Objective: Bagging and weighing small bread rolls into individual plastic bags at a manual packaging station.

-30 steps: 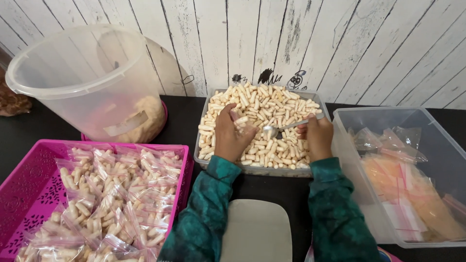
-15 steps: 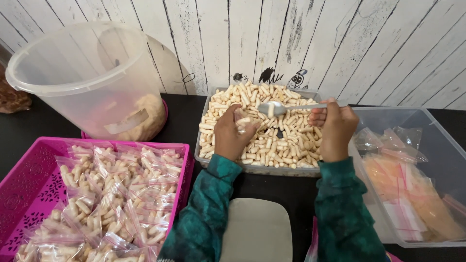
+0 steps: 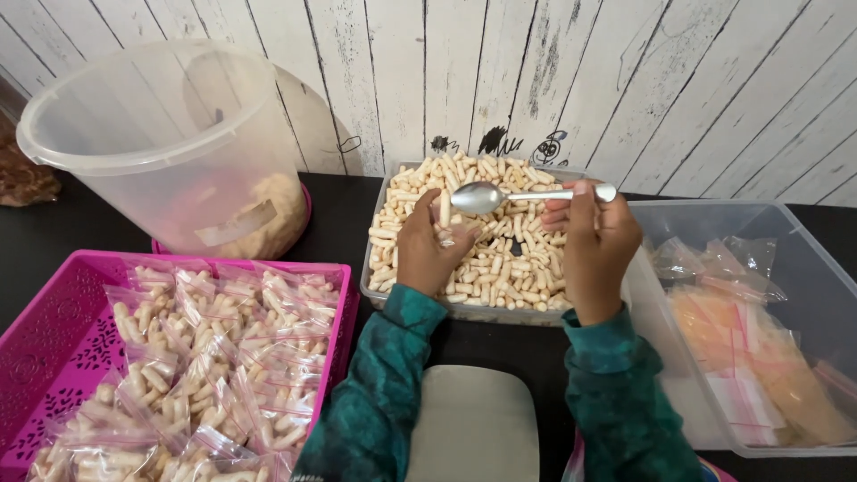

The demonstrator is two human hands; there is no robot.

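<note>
Right hand (image 3: 594, 245) holds a shiny metal spoon (image 3: 527, 195) by the handle end, fingers closed round it; spoon lies level, bowl (image 3: 478, 197) pointing toward the person's left, hollow side up, nothing visible in it; bowl hangs above the shallow clear plastic tray (image 3: 379, 259) of pale tan, short cylindrical puffed snack sticks (image 3: 509, 259); sticks heaped loose, lying every way, filling the tray nearly rim to rim

Left hand (image 3: 431, 250) rests down in the same tray among the sticks, fingers curled; a stick or two stand up between them, but whether they are pinched or only touched cannot be told; spoon bowl sits just above and beside this hand

Both sleeves dark teal, mottled; tray stands on a dark table (image 3: 62, 236) against a white-washed plank wall (image 3: 625, 80)

To the left, near edge: magenta perforated plastic basket (image 3: 40, 344) holding many small clear zip bags (image 3: 223, 357) filled with the same sticks; behind it a large translucent plastic bucket (image 3: 170, 143), tilted, a small amount of tan contents at its bottom

To the right, touching or just beside the tray: large clear plastic bin (image 3: 786, 219) with flat clear bags with pink strips (image 3: 759, 357) lying in a loose pile

Pale grey rounded flat object (image 3: 473, 424) lies between the forearms at the near edge
</note>
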